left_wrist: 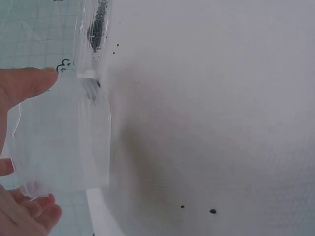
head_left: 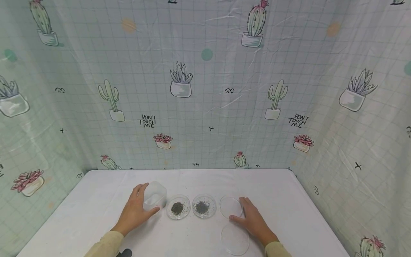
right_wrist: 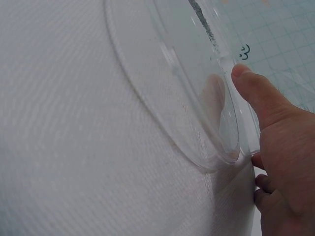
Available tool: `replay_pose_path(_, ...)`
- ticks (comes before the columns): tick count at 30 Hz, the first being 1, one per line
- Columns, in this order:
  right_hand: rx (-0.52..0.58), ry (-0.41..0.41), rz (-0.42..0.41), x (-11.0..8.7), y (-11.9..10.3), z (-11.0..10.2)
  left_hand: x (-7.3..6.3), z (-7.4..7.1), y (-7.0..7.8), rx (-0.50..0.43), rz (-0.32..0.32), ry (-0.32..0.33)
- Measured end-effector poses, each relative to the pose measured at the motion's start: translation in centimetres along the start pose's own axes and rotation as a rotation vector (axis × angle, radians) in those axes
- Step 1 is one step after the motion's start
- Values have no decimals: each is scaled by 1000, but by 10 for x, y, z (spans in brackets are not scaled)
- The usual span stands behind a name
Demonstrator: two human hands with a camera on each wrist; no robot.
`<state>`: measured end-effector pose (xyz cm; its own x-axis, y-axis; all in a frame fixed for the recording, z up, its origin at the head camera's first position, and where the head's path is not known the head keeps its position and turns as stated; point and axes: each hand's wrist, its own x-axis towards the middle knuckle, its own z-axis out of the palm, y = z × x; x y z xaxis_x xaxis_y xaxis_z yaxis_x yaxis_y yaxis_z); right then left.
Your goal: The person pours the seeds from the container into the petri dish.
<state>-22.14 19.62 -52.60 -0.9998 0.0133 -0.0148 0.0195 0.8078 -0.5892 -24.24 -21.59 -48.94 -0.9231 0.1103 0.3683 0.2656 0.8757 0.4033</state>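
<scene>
My left hand (head_left: 135, 210) spans a translucent plastic container (head_left: 155, 192), thumb at its near side and fingers at its far left. The left wrist view shows the container (left_wrist: 56, 135) between thumb and fingers. At the right, my right hand (head_left: 255, 221) holds a clear petri dish (head_left: 229, 207) by its right edge, thumb in front and fingers behind. A petri dish with dark grains (head_left: 177, 208) stands right beside the container. Between it and the held dish is another petri dish with greyish grains (head_left: 202, 207).
A clear round lid or dish (head_left: 235, 241) lies flat in front of the held dish. Loose dark specks (left_wrist: 212, 211) are scattered on the white tabletop (head_left: 179, 239). Near the front left edge is a dark rounded object (head_left: 127, 252). A cactus-print curtain (head_left: 205, 107) surrounds the table.
</scene>
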Motion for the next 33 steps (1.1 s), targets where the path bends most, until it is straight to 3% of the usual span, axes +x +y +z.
replay_pose_path(5, 4, 0, -11, 0, 0, 0, 1, 0, -1, -41, -87, -77)
replay_pose_path(13, 3, -2, -17, 1, 0, 0, 2, 3, -3, -68, -139, -124)
replay_pose_path(33, 31, 5, -29, -1, -3, -1, 3, -4, 5, -81, -101, -95)
